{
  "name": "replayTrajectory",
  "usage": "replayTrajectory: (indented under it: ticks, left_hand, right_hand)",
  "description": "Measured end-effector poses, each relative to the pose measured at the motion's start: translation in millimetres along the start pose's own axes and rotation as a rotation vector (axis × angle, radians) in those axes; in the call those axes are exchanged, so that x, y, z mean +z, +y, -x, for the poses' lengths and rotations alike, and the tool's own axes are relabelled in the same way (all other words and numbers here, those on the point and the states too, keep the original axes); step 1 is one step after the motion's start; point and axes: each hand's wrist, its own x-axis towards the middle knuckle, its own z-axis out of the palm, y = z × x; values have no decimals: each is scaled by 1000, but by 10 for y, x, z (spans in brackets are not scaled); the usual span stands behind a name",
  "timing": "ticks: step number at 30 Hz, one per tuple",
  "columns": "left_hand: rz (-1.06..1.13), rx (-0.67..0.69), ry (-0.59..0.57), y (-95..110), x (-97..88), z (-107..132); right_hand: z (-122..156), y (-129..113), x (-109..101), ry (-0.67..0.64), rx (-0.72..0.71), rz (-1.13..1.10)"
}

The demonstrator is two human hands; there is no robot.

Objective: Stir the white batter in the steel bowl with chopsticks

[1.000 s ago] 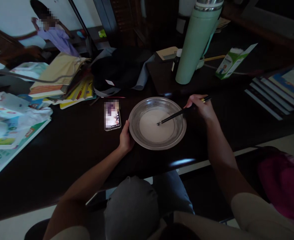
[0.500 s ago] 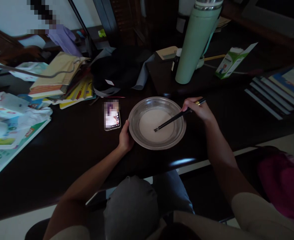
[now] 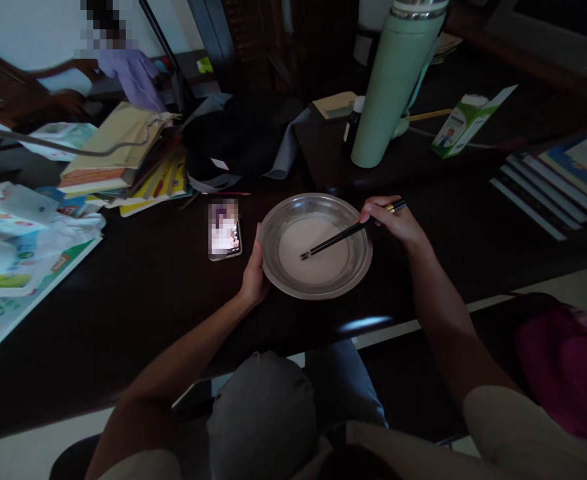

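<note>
On the dark table in front of me stands a round metal bowl [image 3: 318, 291] with a pale, milky mixture [image 3: 323, 267] in it. My left hand [image 3: 254, 277] grips the bowl's left rim; the fingers under and behind the rim are partly hidden. Black chopsticks [image 3: 337, 237] with gold bands are closed in my right hand [image 3: 388, 217], above the bowl's right rim. They slant down to the left, and their tips rest in the mixture a little left of its middle. Just left of the bowl lies a phone [image 3: 226, 230] with its screen lit.
A tall green thermos [image 3: 392, 87] stands behind the bowl, beside a small dark bottle [image 3: 353, 123] and a green-white carton [image 3: 458, 127]. Books [image 3: 543, 193] lie at the right, more books [image 3: 118, 150] at the left. A black bag [image 3: 246, 137] sits behind the phone. A person [image 3: 133, 77] is at the far left.
The chopstick tips have moved slightly left through the mixture, with my right hand shifting a little. My left hand has shifted along the rim, its fingers now reaching higher.
</note>
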Motion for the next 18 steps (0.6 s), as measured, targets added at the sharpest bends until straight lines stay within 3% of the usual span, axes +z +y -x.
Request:
replayTrajectory:
  ticks: [6, 12, 18]
  left_hand:
    - [-132, 129, 0, -6, -20, 6]
    - [-273, 238, 8, -26, -70, -41]
    - [-331, 257, 16, -14, -83, -40]
  right_hand:
    - [2, 8, -56, 131, 13, -32]
    - [-6, 6, -8, 4, -6, 16]
    - [-8, 31, -44, 182, 5, 14]
